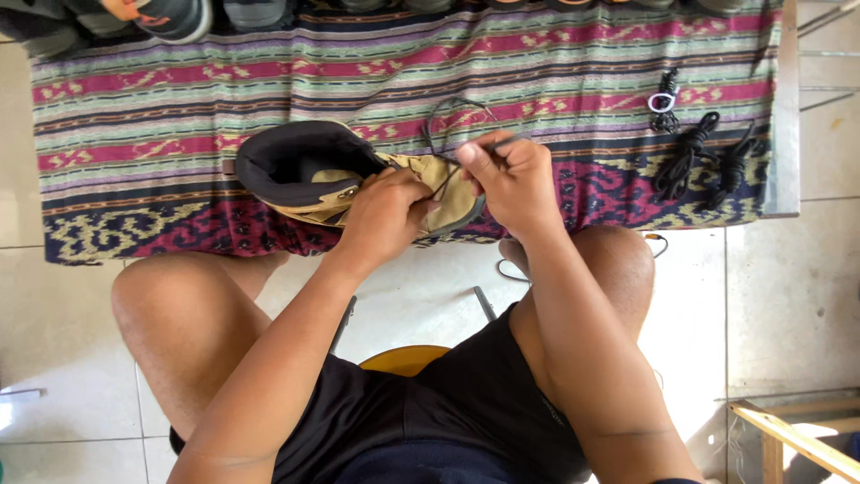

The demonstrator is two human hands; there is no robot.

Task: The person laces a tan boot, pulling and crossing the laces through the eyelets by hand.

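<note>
Boot (pixel 309 175) lies on its side on the striped woven cloth (pixel 179 99), near edge of the low table, collar to the left, toe pointing right. Tan upper, black padded collar, opening gaping toward the camera.

Left hand (pixel 385 215) clamps the boot across the eyelet area, fingers curled tight over the tongue and upper. Likely this pins the boot flat so the eyelets stay put while the lace is worked.

Right hand (pixel 511 175) sits just beside the left, over the toe end. Thumb and forefinger pinch narrow on a dark lace (pixel 448 116); other fingers folded in. The lace rises from the boot in a loose loop toward the far side, then comes back to the pinch. Which eyelet it passes through I cannot tell; the hands cover that part.

Right of the boot, well apart: spare laces (pixel 699 152) in black bundles, each coiled and knotted, on the same cloth. One smaller bundle at the far end carries a white ring (pixel 662 102). Kept within reach of the right hand, it seems.

Far edge of the cloth: a row of other shoes (pixel 179 18), only soles and toes in view.

Person sits with knees spread, bare legs either side of the work, black shorts. Yellow seat (pixel 403 358) shows between the thighs. Pale tile floor (pixel 788 296) around. Wooden frame (pixel 788 430) at near right corner.
</note>
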